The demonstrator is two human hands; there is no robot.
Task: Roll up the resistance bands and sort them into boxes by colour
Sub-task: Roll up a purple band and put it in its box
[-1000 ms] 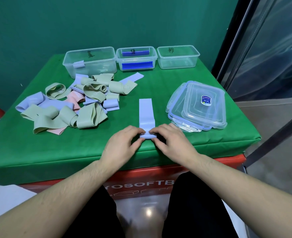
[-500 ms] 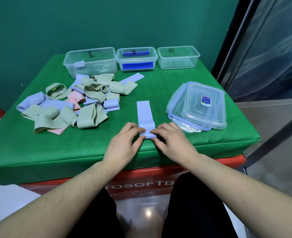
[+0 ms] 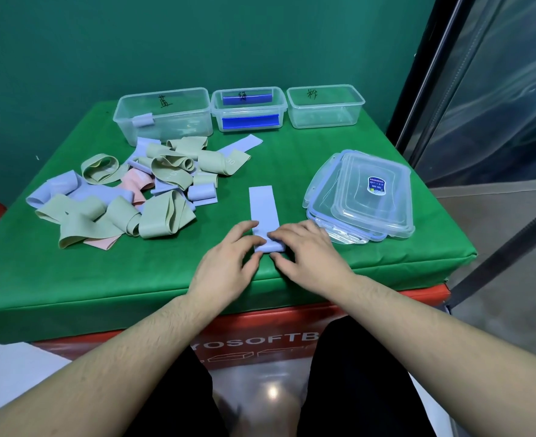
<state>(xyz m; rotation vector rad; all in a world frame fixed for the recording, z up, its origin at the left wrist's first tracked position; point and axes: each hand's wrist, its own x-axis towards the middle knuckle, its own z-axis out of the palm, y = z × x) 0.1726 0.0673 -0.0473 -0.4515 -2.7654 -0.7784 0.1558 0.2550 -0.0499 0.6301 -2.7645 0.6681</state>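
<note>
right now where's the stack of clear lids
In the head view the stack of clear lids lies on the right side of the green table, just right of the blue band being rolled.

- Green table.
- Band pile at 9 o'clock.
- Flat blue band at centre, near end rolled.
- Lid stack at 3 o'clock.
- Three boxes at 12 o'clock: left box, middle box, right box.

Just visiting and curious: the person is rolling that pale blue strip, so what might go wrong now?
The roll could spring open: the blue band is only partly rolled, its far end flat on the green table. Both hands, left and right, work near the table's front edge, so the roll might slip off.
</note>
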